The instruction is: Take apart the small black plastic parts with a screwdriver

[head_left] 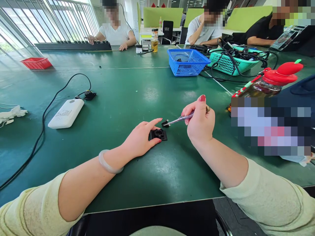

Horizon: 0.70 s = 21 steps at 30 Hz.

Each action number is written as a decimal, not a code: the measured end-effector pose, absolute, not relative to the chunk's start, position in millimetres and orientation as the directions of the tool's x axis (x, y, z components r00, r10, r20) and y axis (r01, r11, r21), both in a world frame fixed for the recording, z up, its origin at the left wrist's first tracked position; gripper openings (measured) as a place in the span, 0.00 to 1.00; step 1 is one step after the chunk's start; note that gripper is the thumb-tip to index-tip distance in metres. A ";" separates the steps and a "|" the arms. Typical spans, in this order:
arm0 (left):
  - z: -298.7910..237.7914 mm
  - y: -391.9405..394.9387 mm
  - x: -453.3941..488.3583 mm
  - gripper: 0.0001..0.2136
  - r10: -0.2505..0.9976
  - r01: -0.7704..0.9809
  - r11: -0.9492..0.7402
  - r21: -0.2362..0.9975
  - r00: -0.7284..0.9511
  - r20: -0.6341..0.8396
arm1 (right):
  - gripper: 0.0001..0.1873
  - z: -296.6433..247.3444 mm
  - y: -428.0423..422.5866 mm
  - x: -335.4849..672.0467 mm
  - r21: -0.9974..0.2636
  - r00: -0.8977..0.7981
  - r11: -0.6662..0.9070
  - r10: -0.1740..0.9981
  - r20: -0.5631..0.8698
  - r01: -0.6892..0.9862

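Note:
My left hand rests on the green table with thumb and fingers around a flat black square part, which has a raised ring-like shape on top. The thumb touches its near edge, while the index finger reaches out past the far side. My right hand is closed around slim metal tweezers, held slanting down to the left. At their tip is a small black piece, just beyond the square part; the gap between the two is hard to judge.
A white power bank with a black cable lies left. Farther off are a red tray, a blue basket and a teal basket of cables. A red-lidded bottle stands right. Several people sit across the table.

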<state>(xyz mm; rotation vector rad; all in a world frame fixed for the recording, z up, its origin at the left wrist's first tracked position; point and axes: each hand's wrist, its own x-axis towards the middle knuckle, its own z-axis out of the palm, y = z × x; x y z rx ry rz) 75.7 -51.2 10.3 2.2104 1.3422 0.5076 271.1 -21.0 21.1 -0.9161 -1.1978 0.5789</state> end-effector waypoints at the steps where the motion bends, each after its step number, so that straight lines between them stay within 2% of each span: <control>1: 10.4 -51.6 75.7 0.32 0.893 0.705 -0.393 0.591 0.446 0.061 | 0.37 21.5 -22.4 270.4 -0.841 0.273 0.537 0.800 0.534 0.070; 6: 9.4 -53.5 74.7 0.30 0.877 0.690 -0.446 0.569 0.465 0.123 | 0.37 22.3 -31.4 264.7 -0.802 0.004 0.594 0.804 0.595 0.061; 9: 9.0 -54.2 74.2 0.31 0.874 0.689 -0.454 0.564 0.467 0.134 | 0.36 20.2 -31.1 263.5 -0.814 -0.115 0.576 0.816 0.567 0.079; 16: 8.8 -54.8 73.4 0.31 0.873 0.695 -0.455 0.557 0.472 0.123 | 0.33 18.1 -28.5 265.2 -0.839 -0.150 0.536 0.841 0.520 0.092; 21: 7.2 -53.1 73.3 0.30 0.876 0.714 -0.454 0.532 0.466 0.122 | 0.20 15.0 -28.1 264.1 -0.873 -0.172 0.486 0.864 0.474 0.035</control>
